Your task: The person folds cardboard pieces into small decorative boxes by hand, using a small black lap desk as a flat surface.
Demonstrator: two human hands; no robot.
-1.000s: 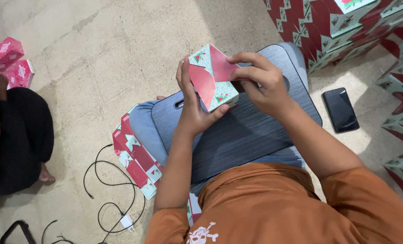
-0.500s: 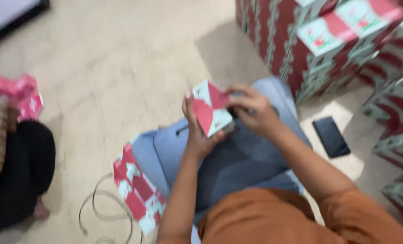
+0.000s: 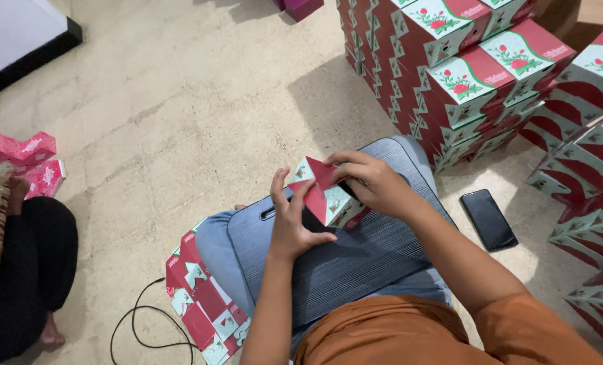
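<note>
A small red, white and green cardboard box (image 3: 323, 192) is held over a dark ribbed board (image 3: 355, 260) that rests on my lap. My left hand (image 3: 293, 220) cups the box from the left, fingers spread along its side. My right hand (image 3: 372, 182) grips the box's top right edge, fingers curled over a flap. The box is partly folded, with one red flap up. A pile of flat unfolded box blanks (image 3: 203, 304) in the same colours lies on the floor by my left knee.
Stacks of finished red and white boxes (image 3: 464, 74) rise at the back right, with more (image 3: 589, 203) along the right edge. A black phone (image 3: 489, 220) lies on the floor. Another person's dark-clothed leg (image 3: 34, 270) and pink boxes (image 3: 24, 159) sit left. A black cable (image 3: 142, 331) loops near the blanks.
The view has tilted upward, showing more of the box stacks. The box has sunk lower toward the lap board, and both hands have kept hold of it while turning it.
</note>
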